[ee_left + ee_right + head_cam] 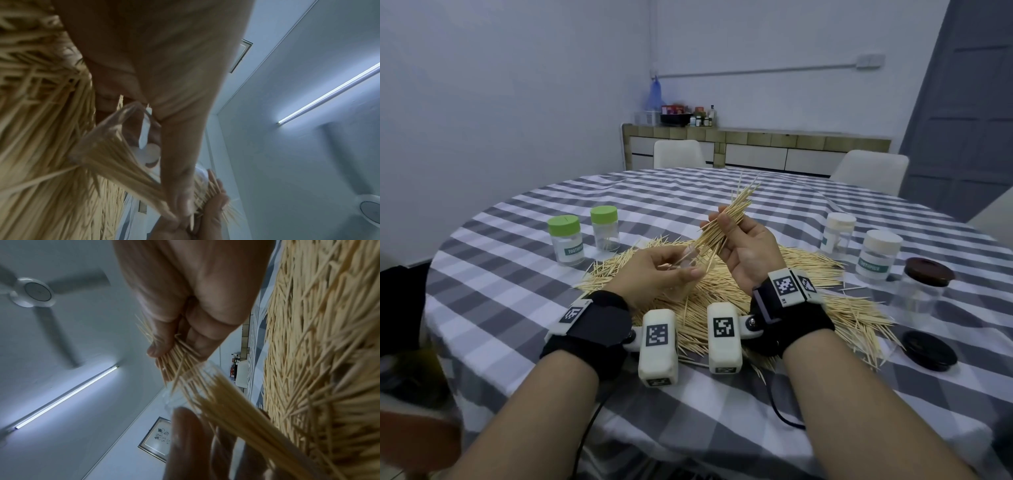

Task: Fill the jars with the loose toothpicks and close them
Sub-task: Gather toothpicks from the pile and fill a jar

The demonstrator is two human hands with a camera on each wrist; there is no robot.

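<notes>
Feeding a bundle into the open jar

Loading is under way. Left hand (654, 270) holds a small clear plastic jar (690, 257), tilted, mouth toward the right hand, above the heap; its fingers (697, 273) curl round the wall. Right hand (746, 246) pinches a long sheaf of pale wooden toothpicks (726, 219) between thumb and curled fingers. Lower ends of the sheaf sit inside the jar mouth, upper ends fan out toward the far side of the bench. Left wrist view shows sticks already lying along the inside of the clear jar (107, 138); the picture is blurred, so how full it is I cannot tell.

Big loose heap of toothpicks (774, 301) lies on the grey-and-white checked bench (619, 192), under and around both hands. Most of the stock is still there.

Jars on the bench:
- two green-capped clear jars (566, 244), far left, lids on, only a few sticks visible in the further one
- two cream-capped clear jars (878, 257), far right, lids on, contents unclear
- one brown-lidded clear jar (924, 284), near right, lid resting on top
- a dark round lid (931, 349) lying flat beside the heap, probably the held jar's.

Judgement: early in the task. First jar part-filled, not closed. The other five look close to empty and would need opening, filling and capping.
</notes>
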